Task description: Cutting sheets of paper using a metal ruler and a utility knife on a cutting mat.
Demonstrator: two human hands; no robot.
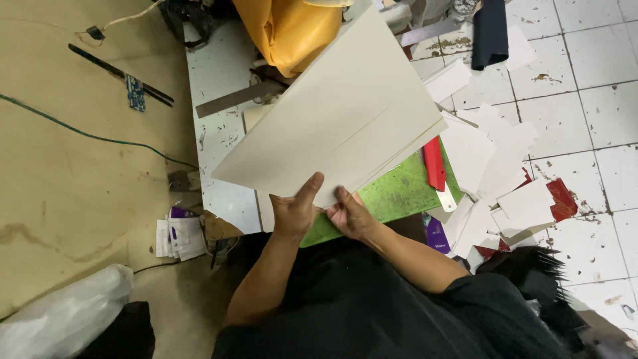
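Both hands on a stack of large off-white card sheets [339, 119], held up tilted over the work area. Left hand [294, 209] clamps the near lower edge, thumb up on the top face, fingers hidden underneath. Right hand [351, 216] just beside it, pinching the same edge, fingers curled onto the stack. The sheets fan slightly at the right edge, so there are several layers

Under the stack: green cutting mat [399, 189], mostly covered by the sheets, lying on a white bench [216, 93] with dark specks. Red-handled tool [434, 163] and a pale ruler-like strip [446, 198] lie on the mat's right edge. Flat grey metal bar [239, 98] on the bench, its far end goes behind the sheets

Yellow-orange bag [289, 30] at the top, partly blocked by the sheets' upper corner; open at top but contents not visible

Right side: loose pile of white card offcuts [495, 159] on the tiled floor [591, 73], red scraps [561, 199] mixed in, a purple piece [436, 234] near the right forearm

Left side: brown board surface [66, 166] with a green cable [86, 136] running across, a dark strip [119, 73] with a small blue circuit board [135, 93]. Small pile of white-and-purple paper pieces [178, 236] near the left elbow. Clear plastic bag [63, 312] bottom left, contents unclear
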